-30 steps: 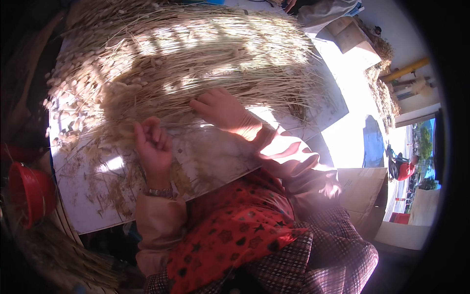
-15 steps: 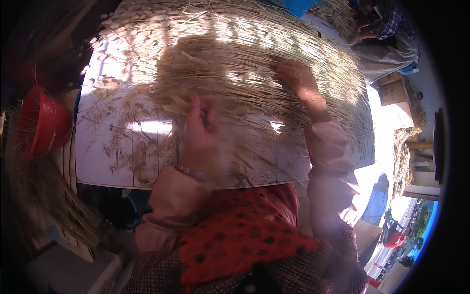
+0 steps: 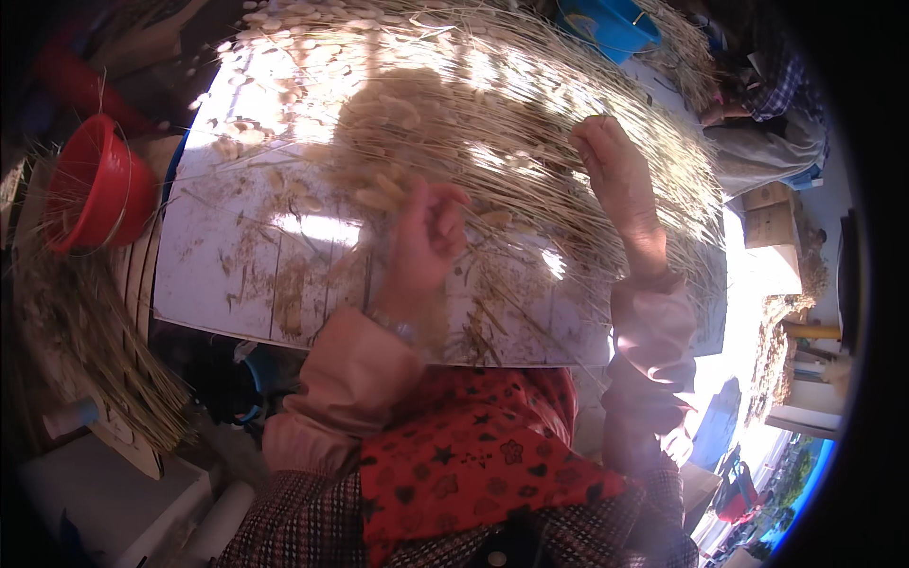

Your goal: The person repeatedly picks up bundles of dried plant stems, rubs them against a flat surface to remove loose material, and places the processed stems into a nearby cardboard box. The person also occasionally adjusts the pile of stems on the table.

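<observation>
Dried grass stalks with fluffy oval heads lie in a thick layer across the white table, heads toward the left and stems toward the right. My left hand, slightly blurred, is over the layer's near edge. Its fingers are curled around dried grass stalks, with pale fluffy heads jutting out left of the thumb. Over the stems at the right is my right hand, fingertips pressed together. Whatever is between those fingertips is too small to make out.
Chaff and broken stems litter the near part of the white table. A red bucket stands at the left above a bundle of stalks. At the far side is a blue basin; another person's hand is at the far right.
My right hand has moved right and turned its pinched fingers upward over the stems. The left hand has shifted slightly right. The whole view has also tilted, showing more of the blue basin.
</observation>
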Demonstrator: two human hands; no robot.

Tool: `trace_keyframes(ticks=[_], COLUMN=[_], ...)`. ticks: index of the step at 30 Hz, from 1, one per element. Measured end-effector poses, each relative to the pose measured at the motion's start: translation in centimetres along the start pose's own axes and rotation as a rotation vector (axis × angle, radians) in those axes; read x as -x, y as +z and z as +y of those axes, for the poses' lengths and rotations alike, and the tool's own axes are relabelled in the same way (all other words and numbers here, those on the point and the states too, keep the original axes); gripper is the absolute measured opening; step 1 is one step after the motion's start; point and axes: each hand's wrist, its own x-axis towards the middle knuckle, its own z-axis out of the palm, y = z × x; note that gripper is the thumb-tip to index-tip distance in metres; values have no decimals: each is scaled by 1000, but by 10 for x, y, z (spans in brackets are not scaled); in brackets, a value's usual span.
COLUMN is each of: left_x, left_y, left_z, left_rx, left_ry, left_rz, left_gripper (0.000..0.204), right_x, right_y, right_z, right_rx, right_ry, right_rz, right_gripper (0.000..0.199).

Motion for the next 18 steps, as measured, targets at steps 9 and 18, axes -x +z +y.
trace_keyframes(ticks=[9, 18], left_x=[-1, -3], left_y=[-5, -5], left_z=[0, -2], left_rx=[-47, -71], left_ry=[1, -3], left_rz=[-44, -51], left_gripper=[46, 50], right_x=[22, 14], right_y=[42, 4], right_z=[19, 15], right_rx=[-144, -109], right_ry=[43, 120], right_rz=[-221, 182], right_gripper=[18, 13])
